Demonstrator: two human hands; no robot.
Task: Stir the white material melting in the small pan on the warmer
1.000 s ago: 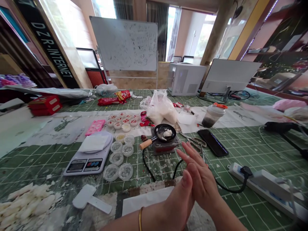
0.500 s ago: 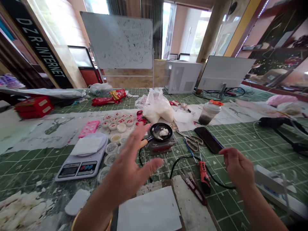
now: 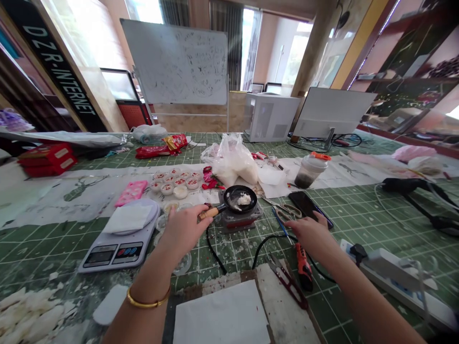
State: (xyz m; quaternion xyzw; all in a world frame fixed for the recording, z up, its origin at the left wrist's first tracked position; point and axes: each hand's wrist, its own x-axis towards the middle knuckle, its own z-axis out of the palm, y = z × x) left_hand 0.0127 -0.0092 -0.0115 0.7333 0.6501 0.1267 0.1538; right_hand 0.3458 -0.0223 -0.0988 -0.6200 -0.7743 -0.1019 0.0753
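Note:
A small black frying pan [image 3: 240, 198] with a white, waxy-looking lump [image 3: 244, 199] inside sits on a little hot plate [image 3: 239, 220]. My left hand [image 3: 184, 229] has its fingers closed round the end of the pan's wooden handle [image 3: 211, 212]. Farther right, my right hand [image 3: 310, 234] is low over the table, its leading fingertips together at a thin blue stick [image 3: 280, 220], which seems pinched between them. Scissors [image 3: 292, 209] lie against those fingers, and another finger reaches over the edge of a black phone [image 3: 304, 203]. An orange-handled tool [image 3: 304, 270] lies just below the palm.
Left of the pan are several small cups [image 3: 180, 191] and a kitchen scale [image 3: 118, 243]. Behind it stands a plastic bag of white material [image 3: 234, 165]. White paper [image 3: 218, 315] and thread snips [image 3: 289, 284] lie in front; a power strip [image 3: 398, 282] sits at right.
My left hand has moved down from the air onto the pan's handle and closed there. My right hand has shifted left and lower, from beside the phone to the blue stick and scissors.

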